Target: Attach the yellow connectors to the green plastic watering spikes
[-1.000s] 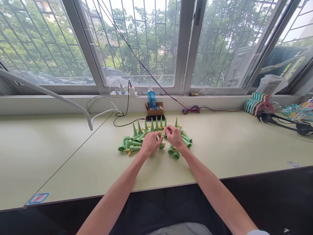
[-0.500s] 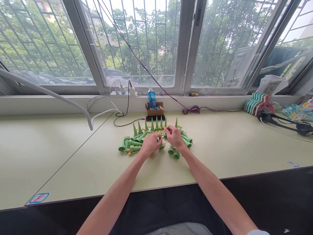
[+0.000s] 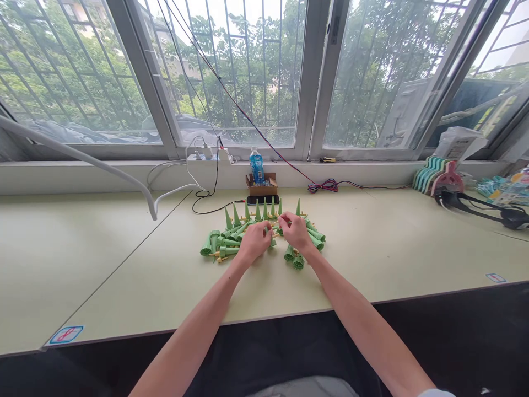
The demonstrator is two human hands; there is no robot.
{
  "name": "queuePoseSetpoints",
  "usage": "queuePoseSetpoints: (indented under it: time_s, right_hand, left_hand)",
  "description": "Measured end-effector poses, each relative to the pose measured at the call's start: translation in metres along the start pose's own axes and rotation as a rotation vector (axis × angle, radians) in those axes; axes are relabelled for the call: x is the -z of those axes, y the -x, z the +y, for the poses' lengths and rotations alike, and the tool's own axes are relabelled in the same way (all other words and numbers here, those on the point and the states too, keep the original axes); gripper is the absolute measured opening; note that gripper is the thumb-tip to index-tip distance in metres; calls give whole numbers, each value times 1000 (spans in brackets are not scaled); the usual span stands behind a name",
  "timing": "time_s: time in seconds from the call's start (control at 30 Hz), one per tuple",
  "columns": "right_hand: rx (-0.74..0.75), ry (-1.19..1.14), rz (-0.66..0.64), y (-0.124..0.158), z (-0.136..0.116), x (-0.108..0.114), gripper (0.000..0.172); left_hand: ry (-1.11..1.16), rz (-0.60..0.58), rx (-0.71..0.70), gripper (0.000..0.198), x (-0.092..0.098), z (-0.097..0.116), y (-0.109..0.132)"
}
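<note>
Above the middle of the pile, my left hand (image 3: 256,241) is closed round a green cone-shaped nozzle cap (image 3: 271,242), mostly hidden by the fingers. My right hand (image 3: 294,229) is pinched just to its right, with a small yellow piece (image 3: 276,222) at the fingertips, partly hidden. Behind both hands, several green cones (image 3: 258,210) stand upright in a curved row, with yellow pegs at their bases. More green cones lie on their sides at left (image 3: 227,242) and right (image 3: 316,241). Two open-ended cones (image 3: 298,262) lie below my right hand.
A pale table (image 3: 165,275) runs under the window. Behind the cones are a phone (image 3: 263,200), a small cardboard box (image 3: 270,189) and a blue-labelled bottle (image 3: 257,167). Cables (image 3: 324,186) and a power strip (image 3: 202,159) lie farther back. At right sits a black headset-like strap (image 3: 481,207).
My left hand has tilted and risen slightly, bringing the green cap closer to my right fingertips. My right hand stays nearly where it was.
</note>
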State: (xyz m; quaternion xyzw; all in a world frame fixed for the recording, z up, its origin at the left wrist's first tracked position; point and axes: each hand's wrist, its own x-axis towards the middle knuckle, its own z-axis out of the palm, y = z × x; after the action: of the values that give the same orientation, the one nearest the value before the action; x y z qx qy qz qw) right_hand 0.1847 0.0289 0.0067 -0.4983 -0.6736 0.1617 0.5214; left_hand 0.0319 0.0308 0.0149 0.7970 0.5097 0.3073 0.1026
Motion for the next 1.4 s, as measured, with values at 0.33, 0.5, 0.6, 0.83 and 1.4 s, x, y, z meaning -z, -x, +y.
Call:
queuePoseSetpoints:
  time_s: [0.33, 0.5, 0.6, 0.83, 1.4]
  right_hand:
    - [-10, 9, -22, 1, 0, 0, 26]
    - [-17, 14, -23, 0, 1, 0, 26]
    - [-24, 21, -26, 0, 0, 1, 26]
    - [-10, 21, -27, 0, 1, 0, 26]
    - [11, 4, -85, 2, 3, -3, 27]
  left_hand:
    - [5, 153, -20, 17, 1, 1, -1]
    - [0, 205, 4, 19, 0, -1, -2]
    - [-15, 217, 21, 19, 1, -1, -2]
    - [-9, 227, 17, 18, 1, 1, -2]
    - [56, 228, -60, 19, -2, 1, -2]
